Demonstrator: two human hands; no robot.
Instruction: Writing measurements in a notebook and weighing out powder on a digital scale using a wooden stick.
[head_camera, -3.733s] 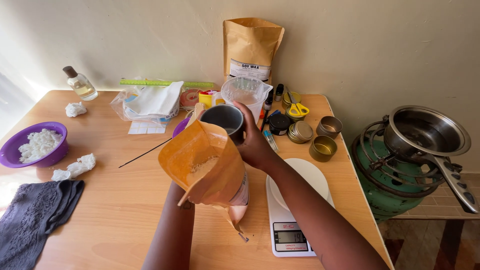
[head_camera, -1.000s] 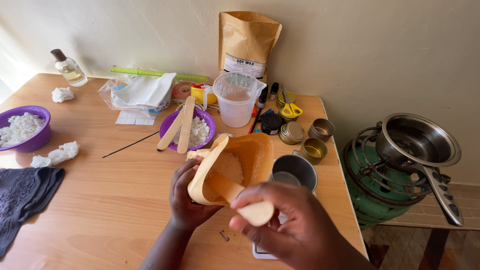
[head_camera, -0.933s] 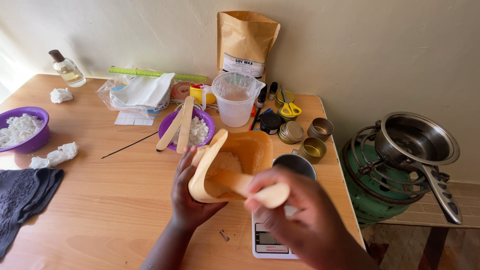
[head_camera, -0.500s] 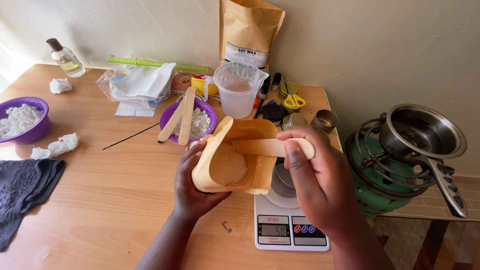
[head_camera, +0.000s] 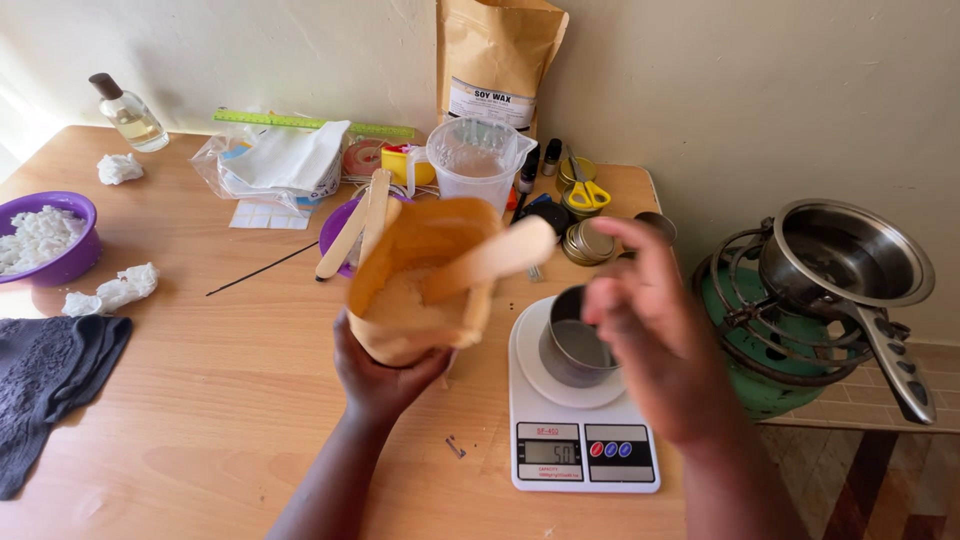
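The left hand grips from below an open orange-brown paper pouch of white flakes, fingers curled shut around its base, just as 0.5 s ago. What differs is the flat pale wooden stick: it was held across the pouch's mouth, and now it slants into the flakes, its free end pointing to 2 o'clock. The right hand has slid off toward 4 o'clock and blurs over the small round metal cup; whether it grips anything I cannot tell. The cup sits on the white digital kitchen scale, at 3 o'clock from the pouch, so I judge scooping flakes into it is underway.
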